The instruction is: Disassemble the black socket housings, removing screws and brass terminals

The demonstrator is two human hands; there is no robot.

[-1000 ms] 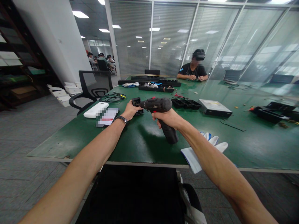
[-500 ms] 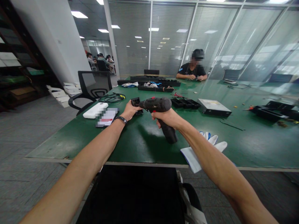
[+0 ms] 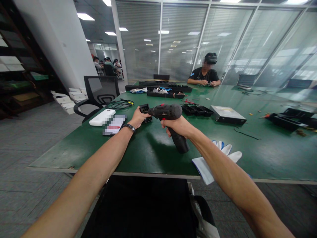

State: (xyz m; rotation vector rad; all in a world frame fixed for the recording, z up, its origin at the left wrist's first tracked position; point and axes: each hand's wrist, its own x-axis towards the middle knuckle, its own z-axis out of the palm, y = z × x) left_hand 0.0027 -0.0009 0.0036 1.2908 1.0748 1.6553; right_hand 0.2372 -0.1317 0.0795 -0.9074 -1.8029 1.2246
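My right hand (image 3: pixel 178 126) is wrapped round the grip of a black cordless screwdriver (image 3: pixel 169 112) with a red switch, held above the green table (image 3: pixel 153 148) and pointing left. Its tip meets a small black boxy part (image 3: pixel 145 109) that my left hand (image 3: pixel 138 117) grips from the near side. A dark band sits on my left wrist.
A white block (image 3: pixel 101 117) and a blurred card (image 3: pixel 114 124) lie left of my hands. White gloves (image 3: pixel 210 162) lie under my right forearm. Black trays (image 3: pixel 196 109), a flat metal drive (image 3: pixel 226 114), cables (image 3: pixel 121 103) and an office chair (image 3: pixel 99 91) surround them. A person (image 3: pixel 204 74) sits across the table.
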